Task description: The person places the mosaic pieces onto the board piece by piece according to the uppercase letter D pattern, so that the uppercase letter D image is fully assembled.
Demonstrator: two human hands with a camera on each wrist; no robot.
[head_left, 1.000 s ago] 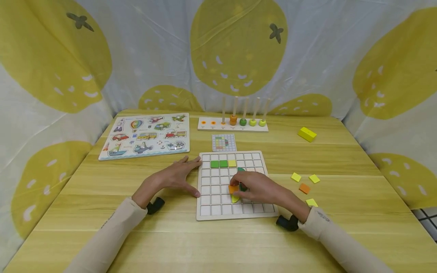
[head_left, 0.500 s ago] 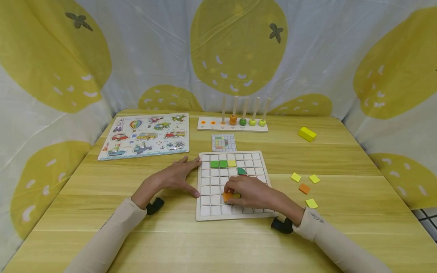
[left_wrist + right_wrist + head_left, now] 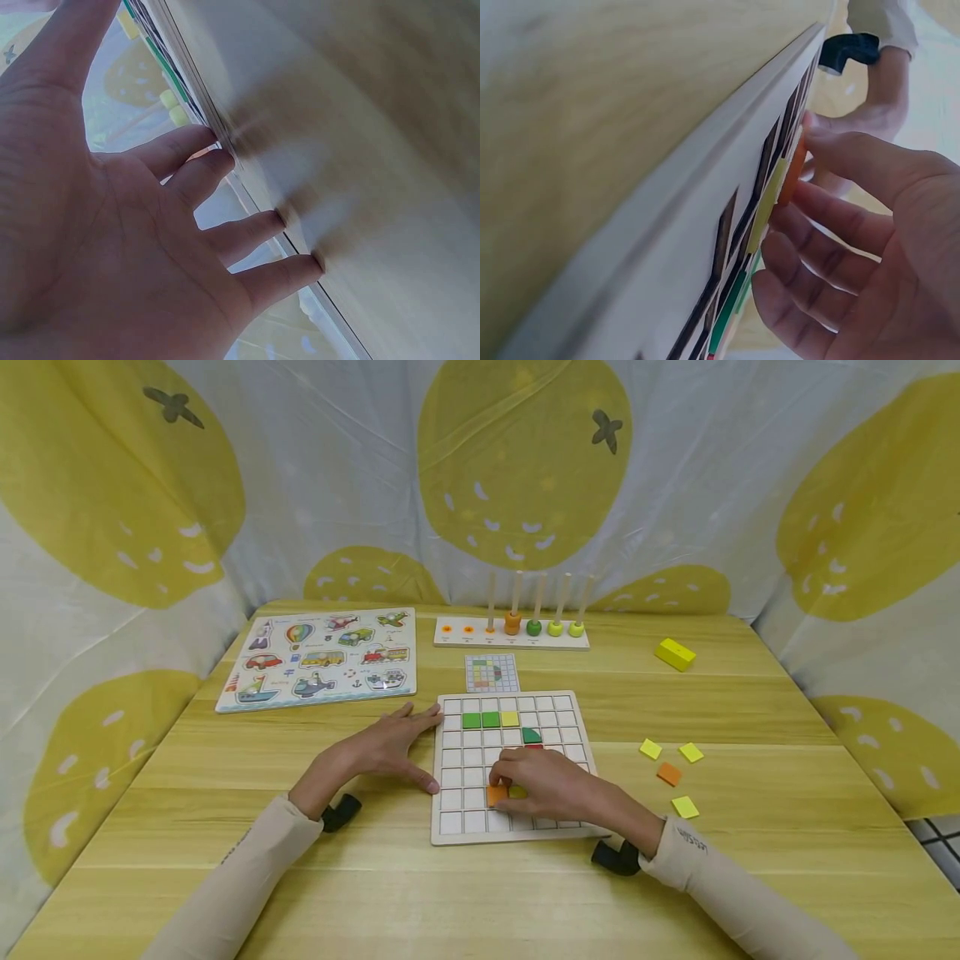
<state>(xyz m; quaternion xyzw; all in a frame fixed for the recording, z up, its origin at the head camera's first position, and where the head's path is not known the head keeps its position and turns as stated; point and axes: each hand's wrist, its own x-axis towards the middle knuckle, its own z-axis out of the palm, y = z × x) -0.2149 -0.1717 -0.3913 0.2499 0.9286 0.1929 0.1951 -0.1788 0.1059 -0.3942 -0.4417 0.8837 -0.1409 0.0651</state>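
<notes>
A white grid board lies on the wooden table. My left hand, fingers spread, touches the board's left edge with thumb and fingertips. My right hand pinches an orange square tile between thumb and fingers, over a cell in the lower part of the grid. In the right wrist view that orange tile sits tilted, proud of the board. A yellow piece beside it is partly covered by my fingers. Green square tiles, a yellow tile and a dark green rounded piece lie in cells higher up.
Loose yellow tiles and an orange tile lie to the right. A yellow block is farther back. Behind the board are a pattern card and a peg stand; a vehicle puzzle lies at left.
My right hand has moved left and nearer me with the orange tile, from over the yellow piece to the cell beside it. More of the dark green piece shows. My left hand has stayed put.
</notes>
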